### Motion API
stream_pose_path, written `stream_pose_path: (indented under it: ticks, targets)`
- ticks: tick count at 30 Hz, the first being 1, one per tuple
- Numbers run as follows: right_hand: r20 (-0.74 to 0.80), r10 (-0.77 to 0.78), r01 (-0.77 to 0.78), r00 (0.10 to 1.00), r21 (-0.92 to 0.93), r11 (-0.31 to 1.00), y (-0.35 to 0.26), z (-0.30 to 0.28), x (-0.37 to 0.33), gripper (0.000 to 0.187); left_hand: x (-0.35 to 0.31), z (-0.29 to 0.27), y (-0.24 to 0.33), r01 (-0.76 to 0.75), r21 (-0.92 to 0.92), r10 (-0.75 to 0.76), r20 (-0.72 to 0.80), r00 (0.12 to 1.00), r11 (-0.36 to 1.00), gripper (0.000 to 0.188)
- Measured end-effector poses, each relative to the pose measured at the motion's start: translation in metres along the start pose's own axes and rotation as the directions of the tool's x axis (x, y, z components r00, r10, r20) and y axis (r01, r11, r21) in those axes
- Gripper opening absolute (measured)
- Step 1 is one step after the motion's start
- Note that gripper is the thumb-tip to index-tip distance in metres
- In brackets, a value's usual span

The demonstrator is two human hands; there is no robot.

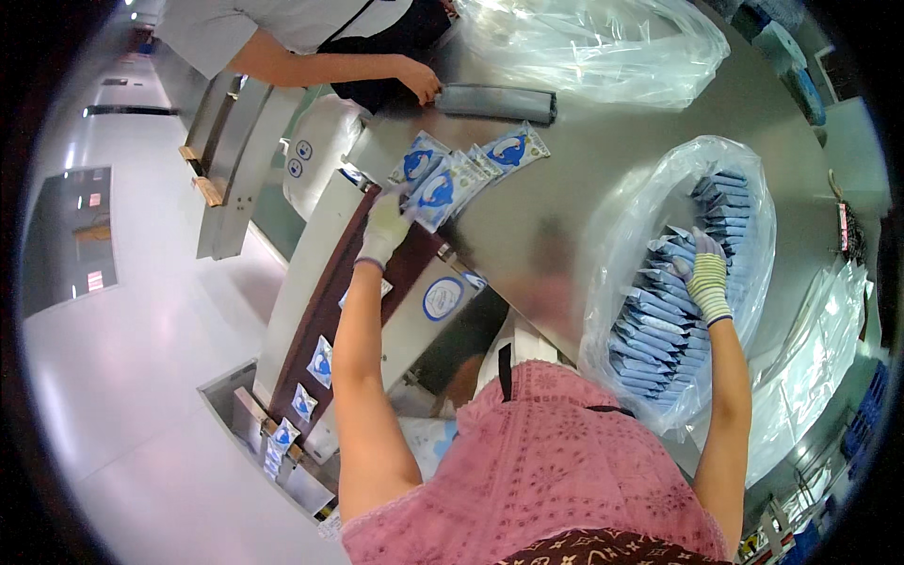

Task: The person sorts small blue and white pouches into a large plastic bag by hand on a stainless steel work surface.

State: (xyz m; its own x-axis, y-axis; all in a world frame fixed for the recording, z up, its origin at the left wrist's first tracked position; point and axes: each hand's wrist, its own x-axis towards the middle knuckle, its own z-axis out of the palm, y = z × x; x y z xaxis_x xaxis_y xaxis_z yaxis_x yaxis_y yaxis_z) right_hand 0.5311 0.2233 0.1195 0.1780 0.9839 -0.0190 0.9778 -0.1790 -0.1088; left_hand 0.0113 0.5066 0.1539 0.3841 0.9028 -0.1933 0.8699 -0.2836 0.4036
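My left hand [384, 229], in a pale glove, is over the end of a dark conveyor belt [414, 250], beside a small pile of white and blue sachets [452, 188] on the metal table. Its fingertips are blurred at the pile's edge, so whether they grip a sachet is unclear. My right hand [706, 275], in a yellow-striped glove, reaches into a clear plastic bag [603, 273]. Its thumb and fingers close around sachets in the tightly packed rows [654, 325] standing on edge there.
More sachets [320, 361] ride spaced along the belt. Across the metal table [527, 245], another person's hand [420, 79] touches a grey flat-sided bar [496, 103]. A large clear bag [603, 47] lies at the far side; plastic sheeting [800, 367] hangs at the right.
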Motion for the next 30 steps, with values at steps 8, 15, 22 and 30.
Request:
stream_pose_path:
  ticks: [8, 15, 22, 30]
  targets:
    - [0.077, 0.025, -0.025, 0.997, -0.003, 1.0, -0.003, -0.003, 0.004, 0.07, 0.08, 0.043, 0.064, 0.406, -0.147, -0.209, 0.673, 0.709, 0.902, 0.055]
    - [0.042, 0.045, -0.045, 0.998, 0.001, 0.999, -0.002, -0.002, 0.002, 0.071, 0.054, 0.072, 0.135, -0.277, -0.143, 0.306, 0.258, 0.916, 0.95, 0.057]
    - [0.049, 0.048, -0.047, 0.998, -0.024, 0.999, -0.001, 0.0, 0.001, 0.072, 0.09, 0.134, 0.214, -0.129, -0.097, 0.14, 0.115, 0.983, 0.987, 0.044]
    - [0.035, 0.046, -0.047, 0.998, 0.022, 0.999, -0.014, -0.005, 0.007, 0.07, 0.011, 0.08, 0.178, -0.087, -0.192, 0.155, 0.372, 0.915, 0.977, 0.06]
